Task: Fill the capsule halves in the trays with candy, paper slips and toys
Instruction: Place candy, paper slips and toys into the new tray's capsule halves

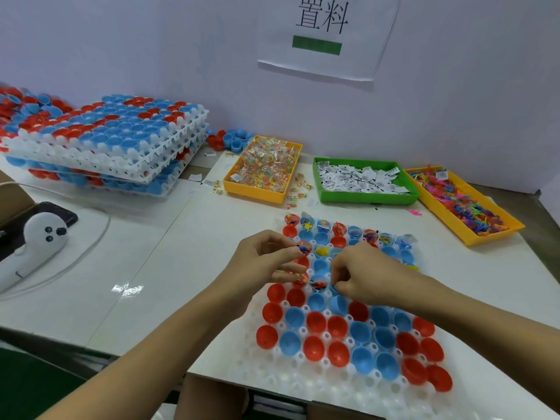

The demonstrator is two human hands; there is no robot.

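White tray (306,377) of red and blue capsule halves (315,324) lying on the near right of the surface (169,256), open side up. Far rows already showing coloured bits inside; near rows looking bare. Both hands over the middle rows, at the edge between filled and unfilled.

Left hand (266,257) hovering with fingers curled, fingertips pinching something small and colourful above a red half; exactly what, too blurred to tell. More small pieces apparently tucked under its lower fingers. Right hand (360,275) with fingers bent down and pressed together, tips dipping toward a blue half; whether pinching an item, cannot tell.

Beyond the tray, three supply bins in a row: yellow bin of candy (263,169), green bin of paper slips (363,180), yellow bin of toys (463,204) to the far right. A few stray candies lying beside the first bin. Stack of loaded trays (112,140) at far left, a white handheld device (39,237) near left, a paper sign (324,34) on the wall.

Probably best to work row by row toward the body, dropping one piece per half from just above the rim so nothing bounces out. Worth keeping a small reserve in the palm and feeding with the fingertips, checking no half gets skipped or doubled.
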